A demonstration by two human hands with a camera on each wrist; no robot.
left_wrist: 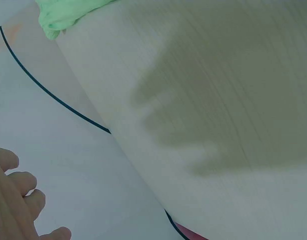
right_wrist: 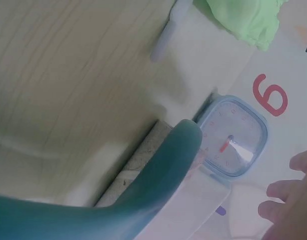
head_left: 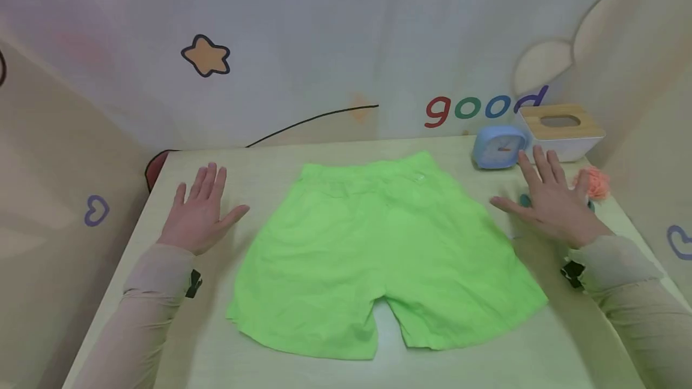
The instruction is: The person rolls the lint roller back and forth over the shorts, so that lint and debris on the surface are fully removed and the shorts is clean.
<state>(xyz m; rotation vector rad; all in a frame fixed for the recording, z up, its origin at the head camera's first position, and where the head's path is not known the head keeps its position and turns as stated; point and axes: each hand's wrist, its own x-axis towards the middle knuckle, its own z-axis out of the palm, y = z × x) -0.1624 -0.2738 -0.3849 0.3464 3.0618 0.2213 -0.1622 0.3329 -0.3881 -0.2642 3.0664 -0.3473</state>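
Bright green shorts [head_left: 373, 251] lie spread flat on the table [head_left: 259, 371], waistband toward the wall and legs toward me. To their left is my left hand [head_left: 197, 212], palm down with fingers spread and nothing held. In the left wrist view, its shadow falls on the tabletop, apart from the green cloth [left_wrist: 68, 15]. My right hand [head_left: 557, 206] is on the other side of the shorts, also spread and holding nothing. From the head view it overlaps part of the blue clock [head_left: 497, 147] and a teal item behind the fingers.
At the back right stands a white tissue box [head_left: 562, 146] with a wooden lid, beside the clock. A pink fluffy flower [head_left: 593, 183] sits near the right edge. The right wrist view shows a curved teal object [right_wrist: 158, 175] up close and a slim grey stick [right_wrist: 168, 32]. A printed curtain [head_left: 303, 35] hangs behind.
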